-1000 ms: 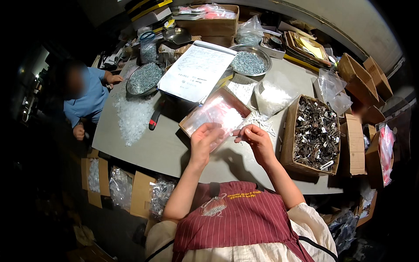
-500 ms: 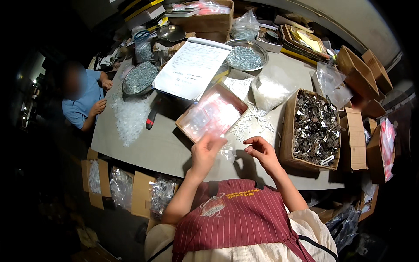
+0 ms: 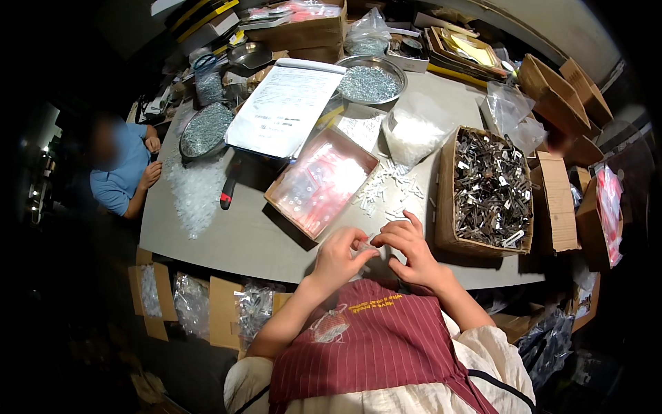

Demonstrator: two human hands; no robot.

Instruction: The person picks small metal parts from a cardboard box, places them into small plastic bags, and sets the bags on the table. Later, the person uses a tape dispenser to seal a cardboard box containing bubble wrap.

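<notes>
While a person in a blue shirt (image 3: 116, 181) is at the far left of my grey table (image 3: 241, 241), a heap of clear plastic pieces (image 3: 196, 200) lies just right of them. Next comes a red-and-black handle (image 3: 226, 196), its red end toward me. Right of it, a shallow open box (image 3: 289, 221) of clear, pink-edged bags (image 3: 317, 181) lies at a slant, its long axis running away from me and to the right. Nearer me, at the table's front edge, my left hand (image 3: 339, 257) is curled, thumb and fingers pinching a small clear bag (image 3: 369, 247); the fingers hide too much to tell its long axis. My right hand (image 3: 412, 255) is half open, thumb parted from bent fingers; their tips reach the bag, but I cannot tell whether they grip it. Beyond lie scattered white plugs (image 3: 372, 195); farthest right stands a cardboard box (image 3: 446, 207) of dark metal clips (image 3: 491, 190).
</notes>
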